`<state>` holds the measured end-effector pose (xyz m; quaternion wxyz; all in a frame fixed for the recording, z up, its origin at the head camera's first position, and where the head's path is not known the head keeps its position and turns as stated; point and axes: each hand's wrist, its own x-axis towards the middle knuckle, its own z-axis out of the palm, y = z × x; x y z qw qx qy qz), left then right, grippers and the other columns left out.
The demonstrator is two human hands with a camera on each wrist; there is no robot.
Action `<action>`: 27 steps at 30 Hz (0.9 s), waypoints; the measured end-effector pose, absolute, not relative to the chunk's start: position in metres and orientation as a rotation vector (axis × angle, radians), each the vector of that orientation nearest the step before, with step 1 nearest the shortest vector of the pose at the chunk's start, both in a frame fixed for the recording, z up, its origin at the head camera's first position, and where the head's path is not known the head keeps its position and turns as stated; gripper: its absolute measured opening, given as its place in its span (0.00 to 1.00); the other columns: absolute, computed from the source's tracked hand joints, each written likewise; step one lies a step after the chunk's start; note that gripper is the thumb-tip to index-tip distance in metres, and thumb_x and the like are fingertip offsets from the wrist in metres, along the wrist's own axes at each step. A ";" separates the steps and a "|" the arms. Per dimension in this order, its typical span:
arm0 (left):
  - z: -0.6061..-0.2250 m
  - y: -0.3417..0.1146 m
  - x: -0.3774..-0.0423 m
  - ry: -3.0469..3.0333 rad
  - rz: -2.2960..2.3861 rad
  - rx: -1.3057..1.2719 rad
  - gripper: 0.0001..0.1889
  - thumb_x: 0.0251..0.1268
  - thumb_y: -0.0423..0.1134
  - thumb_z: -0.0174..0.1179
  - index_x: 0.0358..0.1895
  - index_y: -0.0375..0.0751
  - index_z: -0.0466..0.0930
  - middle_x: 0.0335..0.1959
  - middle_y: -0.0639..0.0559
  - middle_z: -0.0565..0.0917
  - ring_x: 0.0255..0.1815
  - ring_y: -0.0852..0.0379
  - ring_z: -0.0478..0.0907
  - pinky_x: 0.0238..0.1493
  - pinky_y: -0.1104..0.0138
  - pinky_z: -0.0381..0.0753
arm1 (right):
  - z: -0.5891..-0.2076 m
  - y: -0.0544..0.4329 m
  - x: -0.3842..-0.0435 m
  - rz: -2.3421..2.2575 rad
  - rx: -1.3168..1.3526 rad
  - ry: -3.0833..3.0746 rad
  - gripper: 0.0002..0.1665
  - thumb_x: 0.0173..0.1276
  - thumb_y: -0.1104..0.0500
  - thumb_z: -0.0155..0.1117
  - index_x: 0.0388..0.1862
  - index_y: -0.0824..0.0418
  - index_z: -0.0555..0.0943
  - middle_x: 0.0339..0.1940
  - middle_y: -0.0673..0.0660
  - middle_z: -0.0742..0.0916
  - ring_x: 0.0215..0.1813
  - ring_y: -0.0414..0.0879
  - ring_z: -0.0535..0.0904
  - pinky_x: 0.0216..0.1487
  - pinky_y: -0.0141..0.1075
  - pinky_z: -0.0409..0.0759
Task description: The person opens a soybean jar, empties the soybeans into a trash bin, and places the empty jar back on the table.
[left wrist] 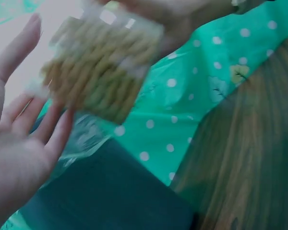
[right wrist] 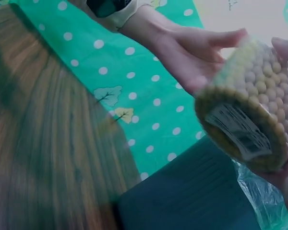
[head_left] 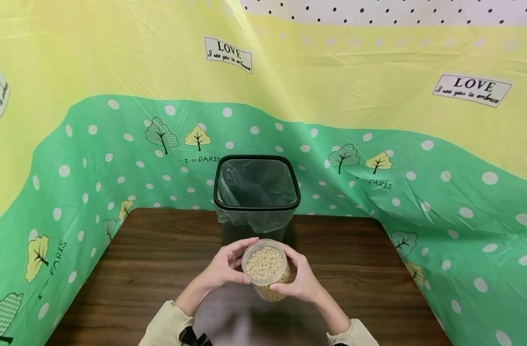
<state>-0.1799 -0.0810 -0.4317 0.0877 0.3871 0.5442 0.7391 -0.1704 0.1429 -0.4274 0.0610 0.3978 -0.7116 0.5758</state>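
Note:
A round clear plastic jar (head_left: pixel 265 264) full of pale round beans is held up over the table, its top tilted toward me. My right hand (head_left: pixel 300 278) grips its side, thumb in front and fingers behind. My left hand (head_left: pixel 224 265) reaches to the jar's left, with thumb and forefinger right at the rim. In the left wrist view the left fingers (left wrist: pixel 61 134) look spread and fairly straight beside the jar (left wrist: pixel 103 62), which is blurred there. A white barcode label (right wrist: pixel 241 130) shows on the jar's base in the right wrist view.
Just beyond the hands stands a dark bin (head_left: pixel 256 210) with a black rim, lined with a clear plastic bag (head_left: pixel 233 187). It rests on the dark wooden table (head_left: pixel 159 250). Behind and at both sides hangs a green and yellow printed curtain (head_left: pixel 116 62).

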 end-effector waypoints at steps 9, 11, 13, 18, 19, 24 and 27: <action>-0.426 -0.072 -0.173 1.864 2.213 1.078 0.44 0.46 0.41 0.71 0.63 0.25 0.56 0.59 0.31 0.66 0.57 0.59 0.68 0.52 0.69 0.72 | -0.428 0.145 -0.170 1.724 1.083 -2.170 0.47 0.40 0.66 0.74 0.62 0.67 0.65 0.52 0.64 0.78 0.50 0.42 0.75 0.50 0.32 0.74; -0.425 -0.074 -0.175 1.820 2.166 1.121 0.45 0.46 0.43 0.70 0.64 0.25 0.56 0.60 0.32 0.66 0.57 0.58 0.68 0.53 0.68 0.71 | -0.428 0.146 -0.170 1.766 1.137 -2.166 0.46 0.42 0.65 0.73 0.62 0.68 0.65 0.52 0.65 0.77 0.50 0.42 0.75 0.49 0.33 0.75; -0.424 -0.075 -0.176 1.815 2.126 1.151 0.45 0.46 0.43 0.71 0.64 0.25 0.56 0.60 0.32 0.66 0.57 0.58 0.69 0.54 0.68 0.70 | -0.428 0.146 -0.170 1.786 1.168 -2.163 0.46 0.42 0.65 0.73 0.62 0.68 0.65 0.52 0.65 0.77 0.50 0.42 0.75 0.49 0.33 0.75; -0.424 -0.072 -0.175 1.864 2.158 1.136 0.42 0.45 0.40 0.71 0.63 0.27 0.59 0.57 0.29 0.67 0.54 0.57 0.71 0.53 0.67 0.71 | -0.428 0.141 -0.167 1.689 1.087 -2.151 0.48 0.38 0.66 0.76 0.62 0.67 0.66 0.52 0.64 0.78 0.50 0.43 0.75 0.50 0.31 0.73; -0.424 -0.072 -0.175 1.884 2.173 1.132 0.42 0.45 0.40 0.71 0.63 0.27 0.59 0.56 0.29 0.68 0.54 0.57 0.71 0.53 0.67 0.72 | -0.427 0.139 -0.166 1.662 1.064 -2.139 0.48 0.37 0.66 0.76 0.61 0.68 0.66 0.51 0.65 0.78 0.50 0.43 0.75 0.50 0.31 0.73; -0.421 -0.069 -0.174 2.027 2.223 1.108 0.40 0.45 0.37 0.71 0.62 0.29 0.61 0.57 0.31 0.70 0.55 0.55 0.70 0.51 0.68 0.72 | -0.416 0.128 -0.155 1.553 0.938 -2.093 0.48 0.34 0.66 0.78 0.57 0.76 0.66 0.49 0.70 0.78 0.49 0.46 0.75 0.50 0.26 0.71; -0.418 -0.071 -0.175 2.083 2.242 1.085 0.39 0.44 0.35 0.71 0.62 0.29 0.62 0.58 0.32 0.70 0.55 0.55 0.70 0.51 0.69 0.73 | -0.411 0.125 -0.149 1.524 0.883 -2.086 0.47 0.33 0.67 0.77 0.55 0.80 0.66 0.47 0.72 0.77 0.48 0.46 0.75 0.49 0.24 0.71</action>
